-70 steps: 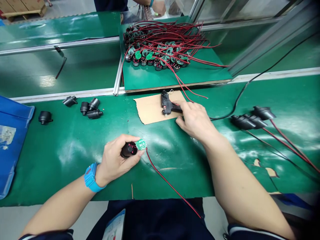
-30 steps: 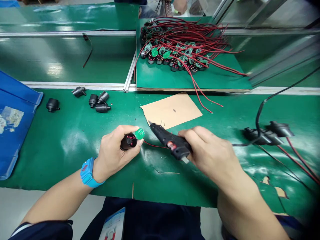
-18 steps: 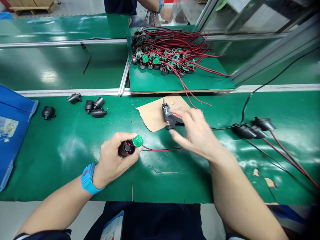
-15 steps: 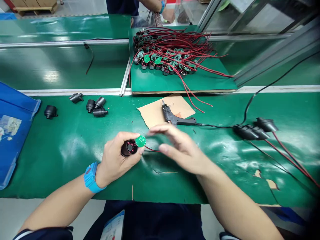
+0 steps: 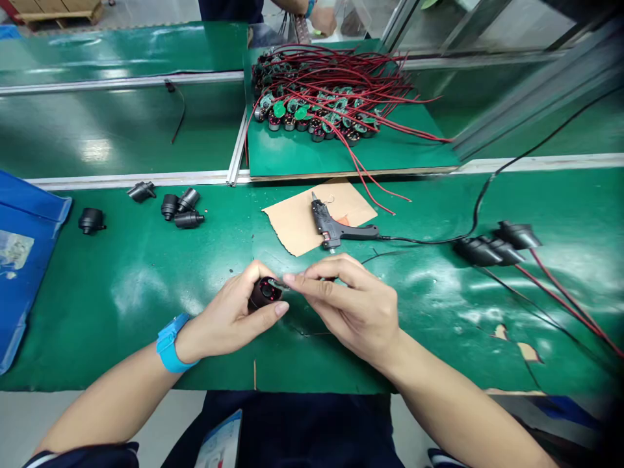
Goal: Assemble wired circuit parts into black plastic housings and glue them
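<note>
My left hand [image 5: 240, 309], with a blue band at its wrist, is closed around a black cylindrical housing [image 5: 262, 294]. The housing's open end faces up and a reddish glint shows inside. At its rim a small round circuit board [image 5: 279, 285] is turned nearly edge-on. My right hand [image 5: 348, 296] pinches that board at its outer edge with thumb and forefinger. Beyond the hands a black glue gun [image 5: 336, 227] lies on a torn piece of cardboard [image 5: 287, 221].
Several black housings [image 5: 182, 208] lie at the left by a blue bin [image 5: 29, 260]. More housings with red wires [image 5: 497, 247] rest at the right. A raised green board [image 5: 292, 159] bears many wired parts [image 5: 316, 110]. Behind it a co-worker's hand [image 5: 322, 19] shows.
My right hand has come in from the right and closed on the circuit board. The board has turned from showing its green face to nearly edge-on. The view has shifted slightly.
</note>
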Demonstrator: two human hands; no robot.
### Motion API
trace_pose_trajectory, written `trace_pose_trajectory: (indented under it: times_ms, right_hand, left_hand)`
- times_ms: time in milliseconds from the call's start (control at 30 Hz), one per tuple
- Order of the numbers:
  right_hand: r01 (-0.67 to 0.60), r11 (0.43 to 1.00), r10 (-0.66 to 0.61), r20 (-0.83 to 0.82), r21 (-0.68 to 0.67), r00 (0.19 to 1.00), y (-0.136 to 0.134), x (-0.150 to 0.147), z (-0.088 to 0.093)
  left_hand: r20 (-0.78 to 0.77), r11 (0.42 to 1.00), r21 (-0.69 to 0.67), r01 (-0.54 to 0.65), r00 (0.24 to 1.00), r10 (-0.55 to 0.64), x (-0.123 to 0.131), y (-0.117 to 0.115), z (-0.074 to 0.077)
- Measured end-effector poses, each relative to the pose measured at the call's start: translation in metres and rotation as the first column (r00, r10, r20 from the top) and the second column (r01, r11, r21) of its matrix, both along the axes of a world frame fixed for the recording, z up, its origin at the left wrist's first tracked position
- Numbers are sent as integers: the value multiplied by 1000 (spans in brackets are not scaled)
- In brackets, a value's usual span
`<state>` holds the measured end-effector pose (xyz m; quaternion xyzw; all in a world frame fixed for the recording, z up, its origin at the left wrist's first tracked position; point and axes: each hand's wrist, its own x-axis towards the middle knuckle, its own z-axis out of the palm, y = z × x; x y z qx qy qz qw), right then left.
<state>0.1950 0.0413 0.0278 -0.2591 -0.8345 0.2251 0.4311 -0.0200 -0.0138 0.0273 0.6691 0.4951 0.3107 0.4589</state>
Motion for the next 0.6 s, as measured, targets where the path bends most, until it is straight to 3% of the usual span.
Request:
trace_pose_trajectory:
  times_ms: [300, 500, 600]
  right_hand:
    - [32, 962, -60, 97, 270, 993, -6, 0, -7]
    - [-30, 824, -142, 257, 565, 956, -13, -2, 5]
    - [-53, 788, -143, 265, 614, 954, -14, -4, 7]
  left_hand:
    - [27, 997, -61, 55, 998, -53, 3, 1, 3]
    - [138, 994, -56, 91, 987, -83, 2, 1, 4]
    - [145, 993, -106, 57, 989, -41, 3, 0, 5]
